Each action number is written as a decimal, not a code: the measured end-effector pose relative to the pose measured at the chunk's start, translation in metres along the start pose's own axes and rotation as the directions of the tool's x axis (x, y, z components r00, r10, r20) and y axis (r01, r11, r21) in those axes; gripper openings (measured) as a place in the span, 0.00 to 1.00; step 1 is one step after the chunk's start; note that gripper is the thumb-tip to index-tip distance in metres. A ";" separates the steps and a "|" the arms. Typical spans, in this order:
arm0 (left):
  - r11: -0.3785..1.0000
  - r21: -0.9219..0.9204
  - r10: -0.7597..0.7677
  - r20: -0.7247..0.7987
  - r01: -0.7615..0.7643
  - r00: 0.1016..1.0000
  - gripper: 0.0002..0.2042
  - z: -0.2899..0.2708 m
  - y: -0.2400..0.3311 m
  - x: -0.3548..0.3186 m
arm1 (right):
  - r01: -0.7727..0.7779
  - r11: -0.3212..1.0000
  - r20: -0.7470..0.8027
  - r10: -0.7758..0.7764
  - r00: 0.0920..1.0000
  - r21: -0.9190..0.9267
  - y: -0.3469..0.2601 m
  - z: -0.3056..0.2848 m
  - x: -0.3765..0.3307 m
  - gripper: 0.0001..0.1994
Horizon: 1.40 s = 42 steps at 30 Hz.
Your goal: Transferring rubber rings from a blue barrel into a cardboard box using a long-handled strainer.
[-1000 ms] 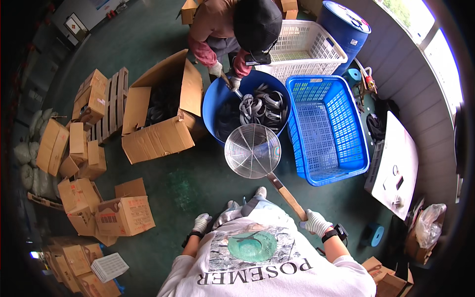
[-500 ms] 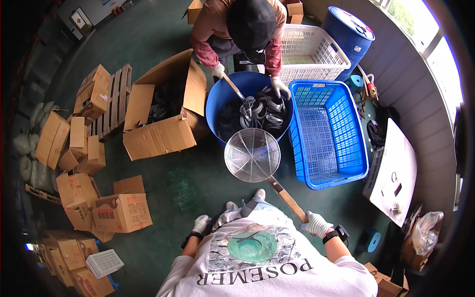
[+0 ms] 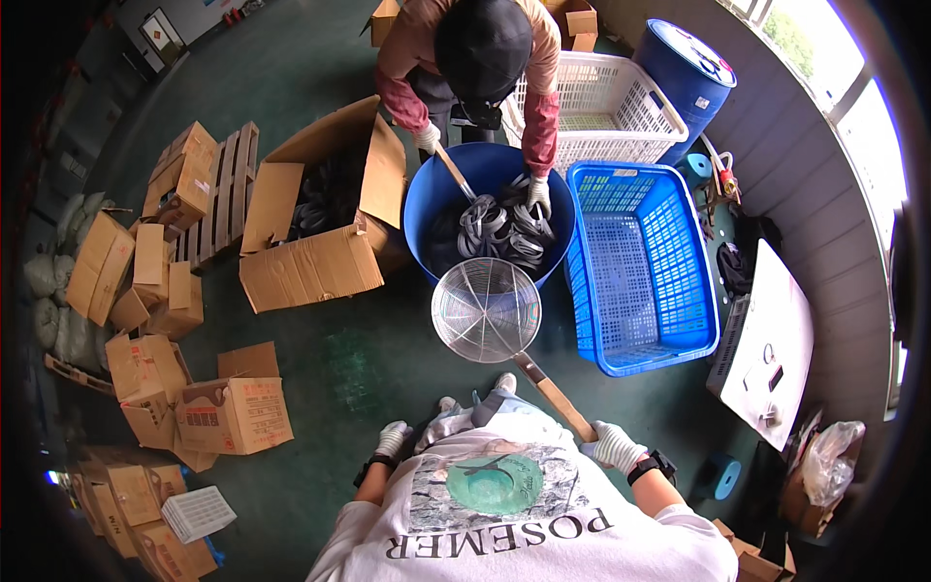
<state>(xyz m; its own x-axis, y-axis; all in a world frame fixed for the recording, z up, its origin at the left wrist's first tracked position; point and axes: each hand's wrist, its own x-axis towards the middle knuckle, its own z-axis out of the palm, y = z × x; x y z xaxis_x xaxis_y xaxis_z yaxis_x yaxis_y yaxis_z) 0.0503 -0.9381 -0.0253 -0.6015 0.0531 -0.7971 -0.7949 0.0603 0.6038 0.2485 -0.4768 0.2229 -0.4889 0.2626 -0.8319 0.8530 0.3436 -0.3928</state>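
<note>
My right hand [image 3: 615, 446], in a striped white glove, is closed around the wooden handle of a round wire skimmer [image 3: 486, 308]. Its mesh basket holds nothing and hangs at the near rim of a blue drum [image 3: 419, 218]. Dark grey and black coiled loops [image 3: 490, 228], perhaps rubber, lie inside the drum. My left hand [image 3: 392, 440], also gloved, is by my left side with its fingers curled and nothing visible in it. Opposite me, a person [image 3: 482, 48] grips another wooden handle with one gloved hand; the other gloved hand [image 3: 539, 194] reaches onto the loops.
Right of the drum stands a blue plastic crate [image 3: 630, 281], with a white crate [image 3: 592, 97] and a closed blue barrel [image 3: 684, 78] behind. An open carton [image 3: 315, 272] of dark loops is at left. More cartons [image 3: 233, 412] and a wooden pallet [image 3: 218, 199] lie further left.
The other person's free hand has moved left and down onto the loops, away from the drum's right rim. My skimmer has shifted slightly left and down, with my right hand.
</note>
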 end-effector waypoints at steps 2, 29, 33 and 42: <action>1.000 -0.024 -0.019 -0.009 0.019 1.000 0.14 0.000 -0.002 0.002 | -0.015 0.999 0.027 0.014 1.000 0.044 -0.003 -0.001 0.000 0.22; 0.942 0.303 0.127 0.076 -0.144 0.989 0.14 -0.005 0.007 0.001 | 0.011 0.992 0.104 -0.023 0.994 0.123 -0.014 -0.013 -0.003 0.16; 0.988 0.148 0.032 0.036 -0.037 0.999 0.13 0.005 0.009 -0.006 | -0.012 0.988 0.090 -0.002 0.996 0.155 -0.009 -0.013 -0.006 0.16; 0.999 -0.040 -0.002 0.017 0.003 1.000 0.13 0.000 -0.006 0.001 | -0.010 0.990 0.098 -0.004 0.995 0.141 -0.010 -0.016 -0.001 0.16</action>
<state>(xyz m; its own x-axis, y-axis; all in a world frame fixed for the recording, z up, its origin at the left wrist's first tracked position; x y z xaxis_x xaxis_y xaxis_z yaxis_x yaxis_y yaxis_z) 0.0539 -0.9379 -0.0298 -0.5983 0.0700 -0.7982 -0.7991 0.0210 0.6008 0.2373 -0.4662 0.2334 -0.4719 0.1715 -0.8648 0.8751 0.2107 -0.4357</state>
